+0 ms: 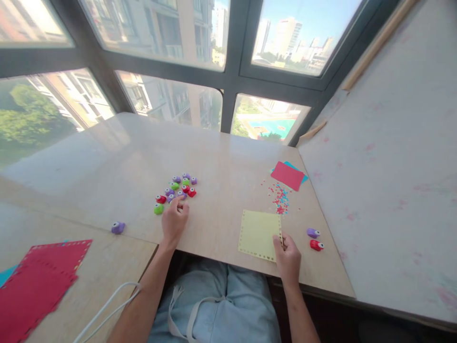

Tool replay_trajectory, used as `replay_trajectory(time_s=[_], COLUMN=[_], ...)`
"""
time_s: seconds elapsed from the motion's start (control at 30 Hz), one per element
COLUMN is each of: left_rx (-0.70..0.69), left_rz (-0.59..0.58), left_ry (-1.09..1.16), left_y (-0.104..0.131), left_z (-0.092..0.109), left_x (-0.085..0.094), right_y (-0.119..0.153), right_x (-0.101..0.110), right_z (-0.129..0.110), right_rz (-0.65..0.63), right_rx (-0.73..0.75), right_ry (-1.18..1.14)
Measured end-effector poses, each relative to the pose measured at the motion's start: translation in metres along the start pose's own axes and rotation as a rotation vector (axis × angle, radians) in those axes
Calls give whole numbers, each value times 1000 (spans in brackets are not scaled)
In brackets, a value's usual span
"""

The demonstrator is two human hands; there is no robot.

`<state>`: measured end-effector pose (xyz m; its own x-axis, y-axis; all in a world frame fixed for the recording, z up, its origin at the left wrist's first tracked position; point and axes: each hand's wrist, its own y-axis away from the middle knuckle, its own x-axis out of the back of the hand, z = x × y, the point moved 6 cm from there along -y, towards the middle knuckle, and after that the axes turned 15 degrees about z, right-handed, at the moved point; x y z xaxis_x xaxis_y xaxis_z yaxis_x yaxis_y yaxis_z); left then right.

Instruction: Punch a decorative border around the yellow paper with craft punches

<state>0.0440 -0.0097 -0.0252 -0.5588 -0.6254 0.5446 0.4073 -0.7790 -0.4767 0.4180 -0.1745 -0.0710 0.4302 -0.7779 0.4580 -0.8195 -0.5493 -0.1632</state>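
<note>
My left hand reaches to the near side of a cluster of small purple, green and red craft punches, its fingers curled by a purple punch; whether it grips one is too small to tell. Around it are a red punch and a green punch. My right hand pinches the right edge of a yellow square sheet with small holes punched along its edges. The sheet lies on the pale table.
Red and blue cards lie at the back right, with confetti before them. A purple punch and a red one sit at the right. Red punched sheets, a lone purple punch and a white cable are at the left.
</note>
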Motion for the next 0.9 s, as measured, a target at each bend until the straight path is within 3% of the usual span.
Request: replay_trajectory(time_s=[0.2, 0.3, 0.5, 0.7, 0.9], left_rx=[123, 159, 72, 32, -66], left_rz=[47, 5, -78, -77, -148], left_ry=[-55, -111, -152, -121, -156], left_y=[3, -2, -10, -1, 9], left_z=[-19, -26, -24, -25, -18], left_x=[22, 25, 17, 19, 15], right_y=[-1, -2, -3, -3, -2], right_x=[1, -1, -8, -10, -10], right_z=[9, 10, 2, -9, -11], right_rz=[6, 10, -22, 14, -8], right_rx=[-33, -47, -45, 24, 29], right_ry=[38, 29, -45, -53, -44])
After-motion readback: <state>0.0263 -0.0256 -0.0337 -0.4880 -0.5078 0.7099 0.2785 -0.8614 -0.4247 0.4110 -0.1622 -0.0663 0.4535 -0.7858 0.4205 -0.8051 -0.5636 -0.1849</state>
